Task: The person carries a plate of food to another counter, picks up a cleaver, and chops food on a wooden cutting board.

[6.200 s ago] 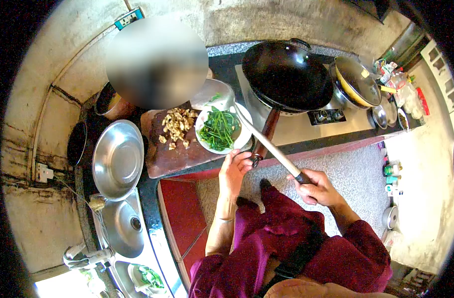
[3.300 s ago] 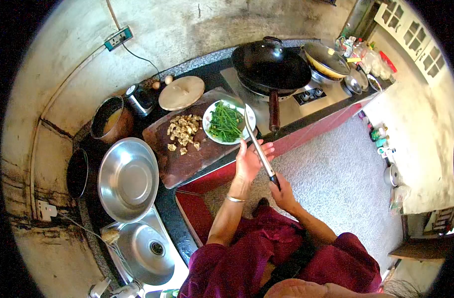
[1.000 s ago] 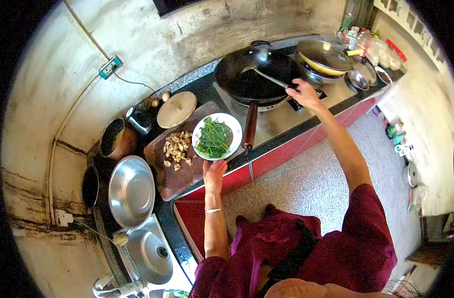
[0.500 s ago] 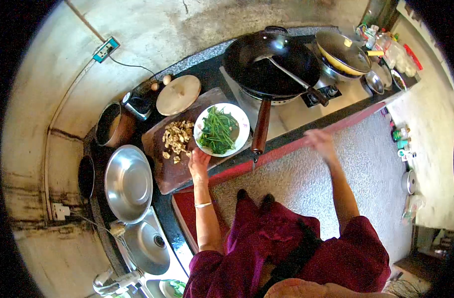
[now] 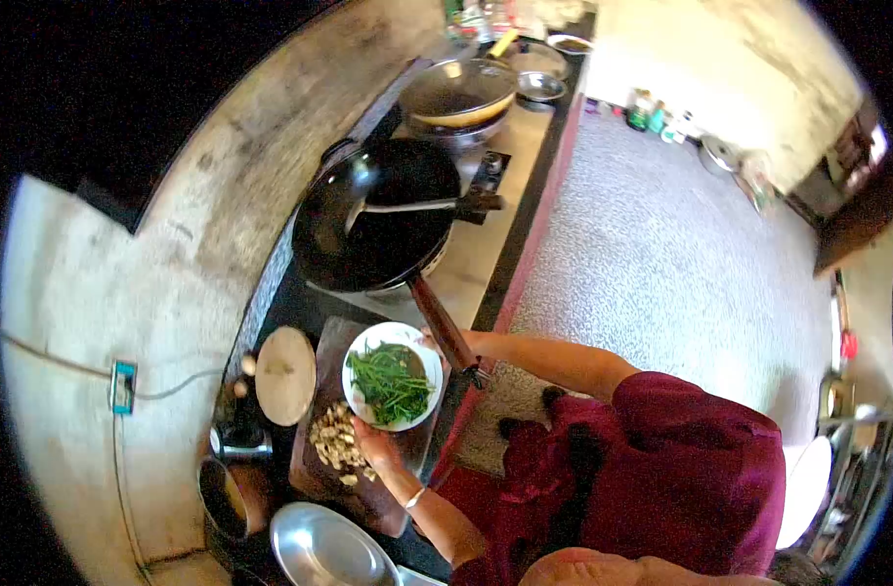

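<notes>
A white bowl (image 5: 352, 369) of cooked leafy greens (image 5: 396, 383) sits over the dark cutting board (image 5: 380, 505). My left hand (image 5: 376, 447) grips its lower rim, thumb against the edge. At the opposite rim, my right hand (image 5: 454, 339) closes its fingertips on the bowl; the wok handle in front hides part of this hand. Chopped light-brown pieces (image 5: 335, 437) lie on the board beside my left hand. The large black wok (image 5: 398, 249) stands on the stove, and a spatula (image 5: 417, 206) rests inside it. Its wooden handle (image 5: 440, 322) reaches past the bowl.
A round wooden lid (image 5: 286, 376), a brown pot (image 5: 224, 498) and a steel basin (image 5: 324, 552) stand along the counter. Behind the wok is a lidded yellow pan (image 5: 461, 93). A small metal bowl (image 5: 540, 86) is beside it. Bottles (image 5: 640, 110) line the far wall.
My right hand has moved from over the floor to the bowl's rim. My left hand remains at the bowl. The camera view has turned to the right.
</notes>
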### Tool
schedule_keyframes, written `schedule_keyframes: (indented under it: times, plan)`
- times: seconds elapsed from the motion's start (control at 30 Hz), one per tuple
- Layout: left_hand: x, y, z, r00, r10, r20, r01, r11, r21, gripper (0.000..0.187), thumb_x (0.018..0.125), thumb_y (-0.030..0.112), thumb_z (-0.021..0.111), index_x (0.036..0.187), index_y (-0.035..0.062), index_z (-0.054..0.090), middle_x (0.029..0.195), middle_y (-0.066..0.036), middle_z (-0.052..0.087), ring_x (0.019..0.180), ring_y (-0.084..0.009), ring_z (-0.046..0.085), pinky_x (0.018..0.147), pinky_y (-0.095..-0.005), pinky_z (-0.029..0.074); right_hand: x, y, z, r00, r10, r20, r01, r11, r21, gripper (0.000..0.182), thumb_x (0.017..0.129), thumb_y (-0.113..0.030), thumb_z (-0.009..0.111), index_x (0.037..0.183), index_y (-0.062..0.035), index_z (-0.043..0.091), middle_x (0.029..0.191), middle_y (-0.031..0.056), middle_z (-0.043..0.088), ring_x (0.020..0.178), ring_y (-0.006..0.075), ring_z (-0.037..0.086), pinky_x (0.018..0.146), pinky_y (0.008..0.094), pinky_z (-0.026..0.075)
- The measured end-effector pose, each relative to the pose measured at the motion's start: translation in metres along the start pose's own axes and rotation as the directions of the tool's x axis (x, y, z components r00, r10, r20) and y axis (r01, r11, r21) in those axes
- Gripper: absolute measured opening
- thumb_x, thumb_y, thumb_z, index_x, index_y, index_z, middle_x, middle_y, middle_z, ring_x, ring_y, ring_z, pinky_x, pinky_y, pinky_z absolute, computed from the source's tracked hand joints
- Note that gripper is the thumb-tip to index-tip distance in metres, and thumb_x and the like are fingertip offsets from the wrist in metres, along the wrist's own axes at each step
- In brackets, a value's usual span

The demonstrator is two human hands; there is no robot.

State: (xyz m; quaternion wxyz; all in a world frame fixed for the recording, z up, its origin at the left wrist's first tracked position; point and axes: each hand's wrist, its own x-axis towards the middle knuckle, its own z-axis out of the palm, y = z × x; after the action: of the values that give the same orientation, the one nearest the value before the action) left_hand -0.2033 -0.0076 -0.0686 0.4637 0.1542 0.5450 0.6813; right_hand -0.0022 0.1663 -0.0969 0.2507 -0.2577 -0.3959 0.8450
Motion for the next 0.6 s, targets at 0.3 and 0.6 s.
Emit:
schedule_keyframes:
  times: [0.3, 0.6]
  plan:
    - [-0.039, 0.028, 0.022, 0.996, -0.066, 0.059, 0.063, 0.996, 0.061, 0.058, 0.095, 0.041, 0.028, 0.127, -0.0072, 0.036, 0.127, -0.020, 0.044, 0.114, -0.0283, 0.046, 0.096, -0.0404, 0.038, -0.056, 0.006, 0.018, 0.912, -0.389, 0.131, 0.400, 0.773, -0.492, 0.032, 0.073, -0.023, 0.064, 0.094, -0.0006, 0.057, 0.076, 0.0109, 0.062, 0.069, 0.0234, 0.061, 0.064, 0.0364, 0.050]
    - [-0.097, -0.027, 0.050, 0.994, -0.091, 0.054, 0.079, 0.976, 0.201, 0.060, 0.094, 0.043, 0.032, 0.132, -0.0038, 0.032, 0.132, -0.019, 0.038, 0.120, -0.0316, 0.040, 0.098, -0.0450, 0.034, -0.154, 0.007, -0.026, 0.905, -0.424, 0.033, 0.278, 0.531, -0.801, 0.031, 0.093, -0.023, 0.044, 0.088, 0.0063, 0.054, 0.067, 0.0160, 0.060, 0.060, 0.0218, 0.061, 0.051, 0.0341, 0.050]
